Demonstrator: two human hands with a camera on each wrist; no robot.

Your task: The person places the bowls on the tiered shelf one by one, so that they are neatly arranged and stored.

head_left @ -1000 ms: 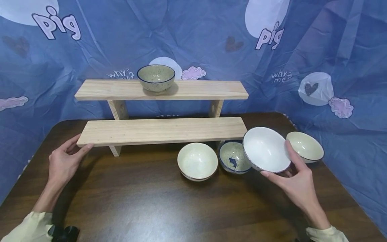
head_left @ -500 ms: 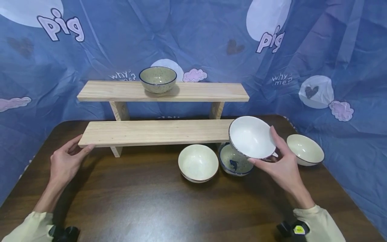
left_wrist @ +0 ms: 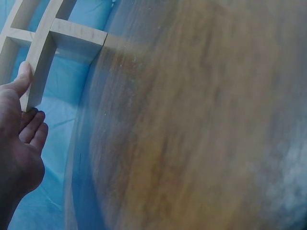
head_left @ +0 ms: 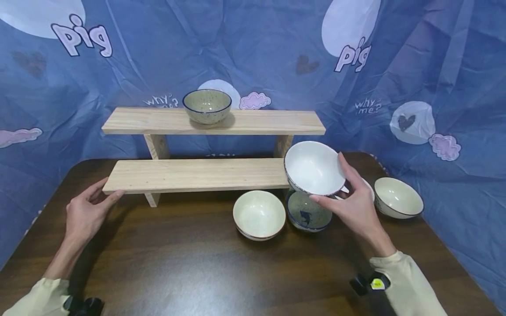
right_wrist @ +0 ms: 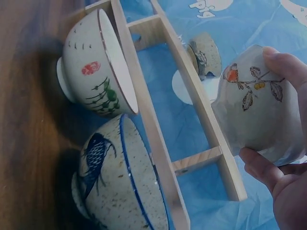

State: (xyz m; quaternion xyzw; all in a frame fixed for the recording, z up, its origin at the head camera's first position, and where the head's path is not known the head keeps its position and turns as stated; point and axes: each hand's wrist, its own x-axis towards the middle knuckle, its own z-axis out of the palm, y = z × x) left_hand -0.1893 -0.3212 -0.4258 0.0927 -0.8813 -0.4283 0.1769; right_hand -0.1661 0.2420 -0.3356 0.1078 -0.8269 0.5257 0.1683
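My right hand [head_left: 357,210] grips a white bowl [head_left: 314,166] with a dark rim, thumb near its front, fingers at its right side. It is held tilted over the right end of the lower shelf [head_left: 197,173] of a two-tier wooden rack; I cannot tell if they touch. In the right wrist view, an orange bird and a branch decorate the bowl's outside [right_wrist: 254,112]. My left hand [head_left: 87,213] pinches the lower shelf's left end, thumb on the near side. A speckled blue-rimmed bowl [head_left: 207,107] stands on the upper shelf [head_left: 154,120].
On the brown table [head_left: 178,254], before the rack, stand a cream bowl [head_left: 258,215] and a speckled bowl with a blue fish [head_left: 310,215]. Another cream bowl [head_left: 398,197] stands at the right edge. Something white [head_left: 370,186] shows partly behind my right hand. A blue cloth [head_left: 253,52] hangs behind.
My right hand has carried the white bowl left and away from me, from beside the rack to over the lower shelf's right end. My left hand stays on the shelf.
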